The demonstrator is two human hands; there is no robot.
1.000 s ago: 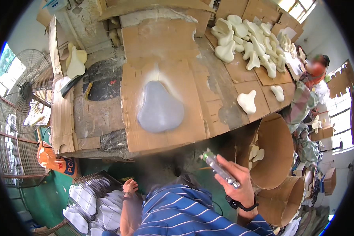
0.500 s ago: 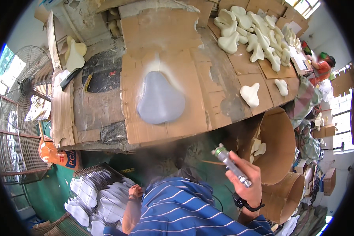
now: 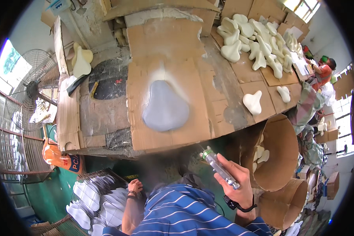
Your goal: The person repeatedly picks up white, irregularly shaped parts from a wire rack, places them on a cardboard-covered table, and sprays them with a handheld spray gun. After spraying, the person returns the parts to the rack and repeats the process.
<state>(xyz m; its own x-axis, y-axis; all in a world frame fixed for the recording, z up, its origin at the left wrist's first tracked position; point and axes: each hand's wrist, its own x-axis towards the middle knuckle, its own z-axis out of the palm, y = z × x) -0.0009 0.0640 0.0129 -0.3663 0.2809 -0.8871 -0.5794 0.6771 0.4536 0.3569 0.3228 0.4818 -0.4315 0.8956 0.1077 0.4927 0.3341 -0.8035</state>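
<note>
My right hand [image 3: 240,185] grips a slim metal spray gun [image 3: 219,166] with a green ring near its nozzle. The nozzle points up and left, just off the table's front edge. A grey, saddle-shaped piece [image 3: 165,106] lies on a cardboard sheet [image 3: 185,137], its narrow end toward the back, with pale overspray around it. My left hand [image 3: 135,186] hangs low by my side with its fingers curled in; nothing shows in it. Beside it is a wire basket holding several white saddle-shaped pieces [image 3: 106,198].
Cream saddle-shaped pieces [image 3: 259,43] are heaped at the back right; two more lie nearer. Large open cardboard drums [image 3: 281,153] stand right of my hand. A wire-guarded fan [image 3: 31,84] and an orange sack [image 3: 61,157] are at the left. Another person [image 3: 322,72] works far right.
My right hand has moved left with the spray gun, closer to the table's front edge. My left hand has risen a little. The whole scene sits slightly lower and farther right in view.
</note>
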